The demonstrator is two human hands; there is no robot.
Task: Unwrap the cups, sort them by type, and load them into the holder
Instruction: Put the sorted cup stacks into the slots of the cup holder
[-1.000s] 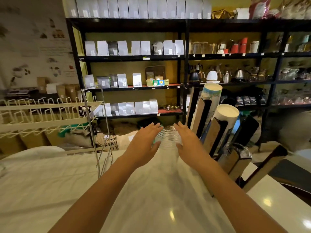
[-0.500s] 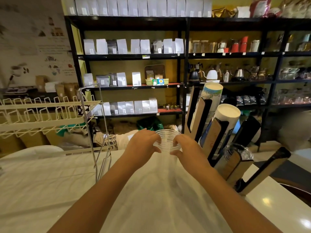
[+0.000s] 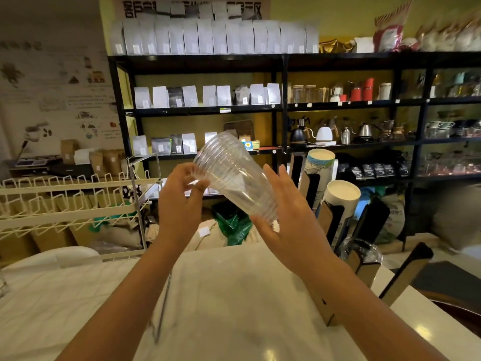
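Warm, dim indoor light; glare spots on countertop (image 3: 268, 353); blurred, bowed edges.

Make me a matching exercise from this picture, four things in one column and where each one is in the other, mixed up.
Things
1. stack of clear cups
2. white kettle
3. white wire rack
4. white bags

Places
A. top of the black shelving
B. left of the hands, on the counter
C. between the two hands, tilted
D. middle shelf, right bay

Pairs: 1-C, 2-D, 3-B, 4-A
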